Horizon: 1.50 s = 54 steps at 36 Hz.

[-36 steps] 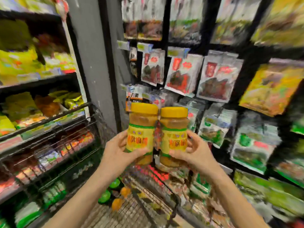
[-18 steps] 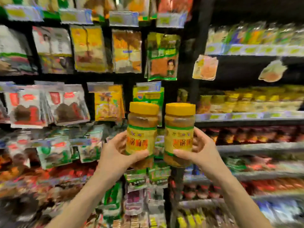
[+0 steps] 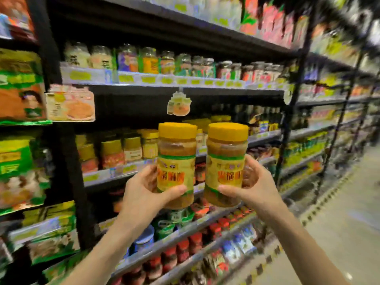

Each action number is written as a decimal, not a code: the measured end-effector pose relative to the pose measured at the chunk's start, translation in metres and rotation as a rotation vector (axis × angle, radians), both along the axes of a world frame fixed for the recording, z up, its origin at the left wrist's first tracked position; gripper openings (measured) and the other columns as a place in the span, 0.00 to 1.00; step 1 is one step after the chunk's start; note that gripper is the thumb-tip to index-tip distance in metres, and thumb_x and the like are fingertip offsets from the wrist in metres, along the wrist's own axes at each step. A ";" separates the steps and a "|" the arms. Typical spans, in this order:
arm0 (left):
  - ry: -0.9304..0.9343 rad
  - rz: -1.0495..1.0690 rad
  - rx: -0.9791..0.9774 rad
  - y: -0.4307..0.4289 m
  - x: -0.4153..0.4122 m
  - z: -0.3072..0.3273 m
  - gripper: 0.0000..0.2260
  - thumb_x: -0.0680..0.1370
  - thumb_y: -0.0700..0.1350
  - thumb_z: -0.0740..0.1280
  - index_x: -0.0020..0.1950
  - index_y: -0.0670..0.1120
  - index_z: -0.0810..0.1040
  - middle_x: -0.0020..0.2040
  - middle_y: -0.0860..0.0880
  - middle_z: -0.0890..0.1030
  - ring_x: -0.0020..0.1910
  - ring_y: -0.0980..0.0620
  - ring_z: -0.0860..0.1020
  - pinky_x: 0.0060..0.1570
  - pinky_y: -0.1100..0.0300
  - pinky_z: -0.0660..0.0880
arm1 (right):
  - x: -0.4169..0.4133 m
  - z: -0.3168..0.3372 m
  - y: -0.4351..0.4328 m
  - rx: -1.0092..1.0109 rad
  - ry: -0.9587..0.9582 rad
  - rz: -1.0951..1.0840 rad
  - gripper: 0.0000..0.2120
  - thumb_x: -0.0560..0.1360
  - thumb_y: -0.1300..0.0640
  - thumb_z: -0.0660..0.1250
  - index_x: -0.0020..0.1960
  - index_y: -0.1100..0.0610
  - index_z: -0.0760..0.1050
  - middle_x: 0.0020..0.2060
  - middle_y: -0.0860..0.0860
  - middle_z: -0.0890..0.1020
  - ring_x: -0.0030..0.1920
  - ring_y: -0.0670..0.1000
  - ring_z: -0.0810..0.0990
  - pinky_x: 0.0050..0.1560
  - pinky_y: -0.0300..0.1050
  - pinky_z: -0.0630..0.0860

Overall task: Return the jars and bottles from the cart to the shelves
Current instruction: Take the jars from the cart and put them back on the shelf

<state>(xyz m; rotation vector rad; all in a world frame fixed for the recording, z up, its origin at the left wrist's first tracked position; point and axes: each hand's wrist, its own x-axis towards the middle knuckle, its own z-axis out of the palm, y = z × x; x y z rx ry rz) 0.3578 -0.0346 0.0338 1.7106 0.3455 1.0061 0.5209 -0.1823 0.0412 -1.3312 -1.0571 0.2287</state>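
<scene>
Two identical jars, each w/ a yellow screw lid and a yellow-green label, are held upright side by side in front of the shelves: the left jar (image 3: pixel 176 161) in the left hand (image 3: pixel 144 188), the right jar (image 3: pixel 226 161) in the right hand (image 3: pixel 256 185), w/ a narrow gap btwn them, not touching as far as I can tell. Each of the hands is curled round the lower half of its jar, thumb across the front of the label, fingers wrapped behind; both forearms reach forward and up, wrists approx level. The jars look full of a brownish paste, so prob fairly heavy for their size; walls are clear and rigid, plastic or glass, can't tell which, so treat as breakable. The label should give decent friction, the bare band near the base is prob slicker. Best hold is around the labelled waist, not by the lid. A row of similar yellow-lidded jars (image 3: pixel 131 149) stands on the middle shelf (image 3: pixel 107 174) just behind and left of the hands, likely the home spot, tho the view is too blurred to match labels
</scene>
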 end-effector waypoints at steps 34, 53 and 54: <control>-0.013 -0.193 0.079 0.067 0.394 0.001 0.30 0.58 0.49 0.76 0.59 0.55 0.74 0.53 0.57 0.82 0.51 0.63 0.81 0.46 0.68 0.78 | 0.342 0.007 0.012 0.034 -0.010 -0.343 0.37 0.55 0.56 0.79 0.62 0.49 0.71 0.50 0.49 0.84 0.50 0.49 0.84 0.48 0.46 0.81; -0.018 0.244 0.022 0.096 0.581 -0.013 0.40 0.56 0.53 0.77 0.66 0.46 0.71 0.57 0.53 0.80 0.55 0.57 0.80 0.57 0.55 0.77 | 0.572 -0.013 0.081 -0.034 0.026 -0.035 0.37 0.50 0.51 0.79 0.54 0.35 0.68 0.51 0.42 0.82 0.53 0.42 0.81 0.49 0.39 0.79; -0.013 0.267 0.016 0.097 0.591 -0.013 0.40 0.56 0.52 0.77 0.66 0.46 0.71 0.58 0.52 0.80 0.56 0.56 0.80 0.57 0.54 0.77 | 0.584 -0.012 0.083 -0.041 0.027 -0.017 0.37 0.49 0.50 0.79 0.54 0.35 0.68 0.53 0.42 0.81 0.53 0.42 0.81 0.51 0.40 0.78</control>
